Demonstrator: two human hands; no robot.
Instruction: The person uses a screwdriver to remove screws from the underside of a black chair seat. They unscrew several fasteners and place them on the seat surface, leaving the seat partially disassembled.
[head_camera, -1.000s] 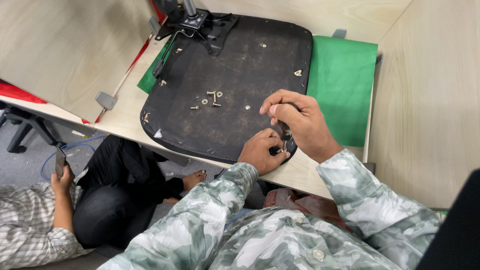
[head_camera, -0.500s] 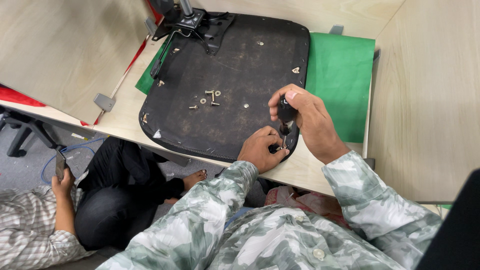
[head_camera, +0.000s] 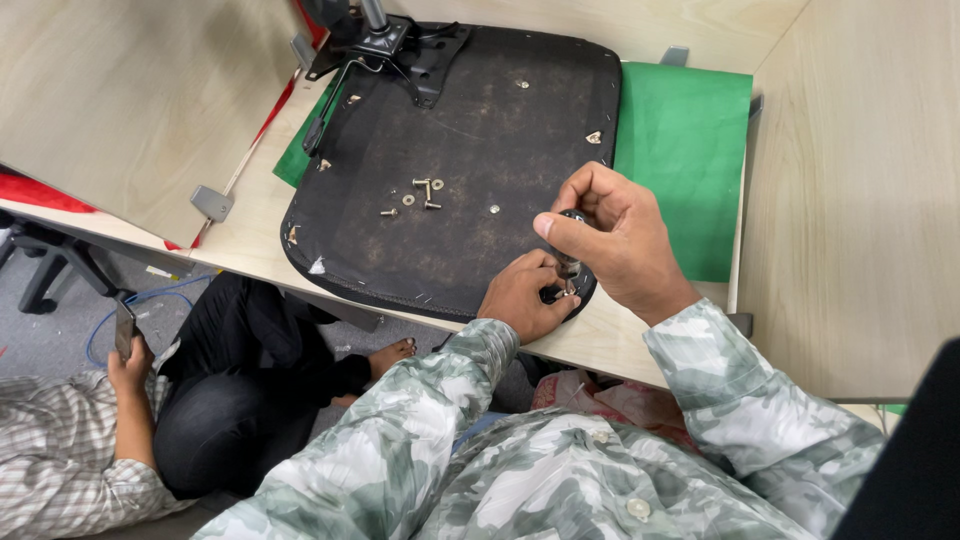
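Item one, nearest me: my left hand (head_camera: 522, 297), fingers curled and pressed down on the near right corner of the seat base (head_camera: 470, 150), pinching at a small fastener (head_camera: 566, 292) there; the fingertips hide most of it, so I cannot tell whether it is seated.

Item two, directly above those fingers: my right hand (head_camera: 610, 235), fingers wrapped tight round the black handle of a screwdriver (head_camera: 570, 245), thumb across the top, shaft standing upright with its tip at that same fastener.

Item three, beyond and left of my fingers: loose screws and washers (head_camera: 418, 195) lying in a small cluster on the middle of the black underside. By my judgement these are not yet fitted, so this corner is the one in hand and several remain.

Item four, farther off: the chair mechanism (head_camera: 385, 45), black metal with a lever, at the far left corner of the base.

Item five: green sheet (head_camera: 685, 160) under the base, to the right of my right hand, on the wooden table (head_camera: 255, 235).

Item six, down left, well apart: another person seated on the floor, a hand holding a phone (head_camera: 122, 328).
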